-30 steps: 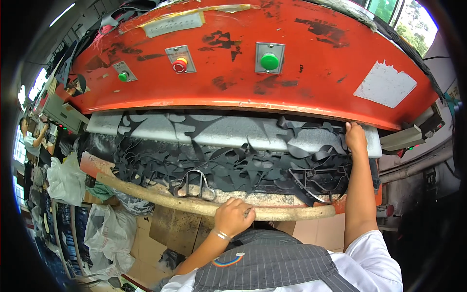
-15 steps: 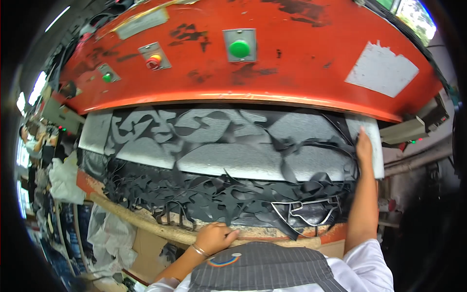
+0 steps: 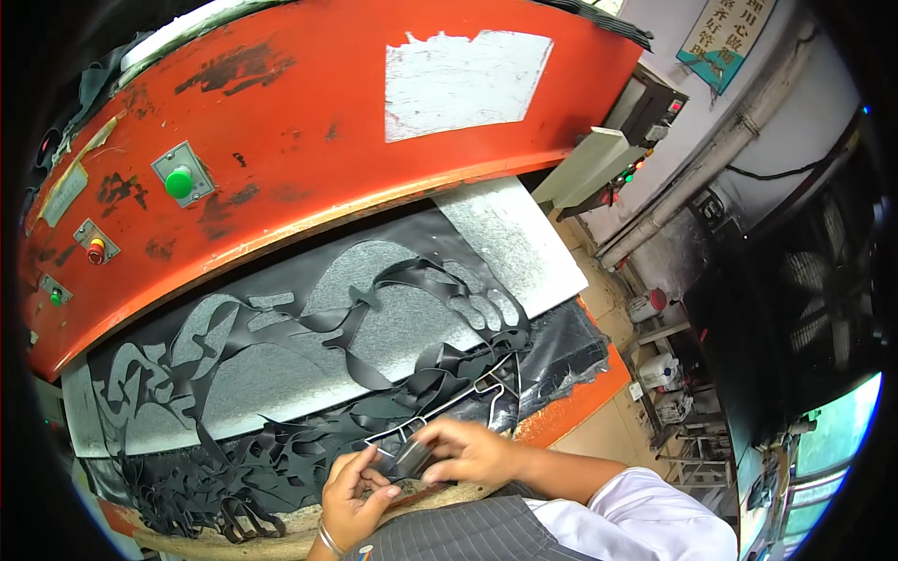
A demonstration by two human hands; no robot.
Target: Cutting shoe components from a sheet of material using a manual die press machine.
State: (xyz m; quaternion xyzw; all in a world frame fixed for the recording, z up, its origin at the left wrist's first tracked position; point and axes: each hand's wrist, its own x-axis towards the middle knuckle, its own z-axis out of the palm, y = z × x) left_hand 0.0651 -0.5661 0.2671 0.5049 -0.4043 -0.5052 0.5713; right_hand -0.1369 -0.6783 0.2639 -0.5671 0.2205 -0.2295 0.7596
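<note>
My right hand (image 3: 472,451) is bent around a small dark, shiny flat piece (image 3: 412,457), gripped between thumb and fingers; blur hides its exact kind. Close beside it is my left hand (image 3: 354,496), palm turned up, fingers curled and thumb apart, with nothing plainly in it. Just beyond both hands lies a thin metal strip frame (image 3: 449,403), like a cutting die, on the front scraps. Farther off, a cut-out black sheet (image 3: 388,224) covers much of a pale board (image 3: 510,243), its holes baring the grey surface.
An orange machine beam (image 3: 309,112) with green and red buttons overhangs the board's far side. Tangled black offcuts (image 3: 234,467) heap along the front edge. To the right are a control box (image 3: 641,112), a wall pipe (image 3: 692,192) and a dark fan (image 3: 818,280).
The view has turned to the right. My right hand has left the board's right end and come to the front, holding the dark piece. My left hand has left the front edge and turned up.
</note>
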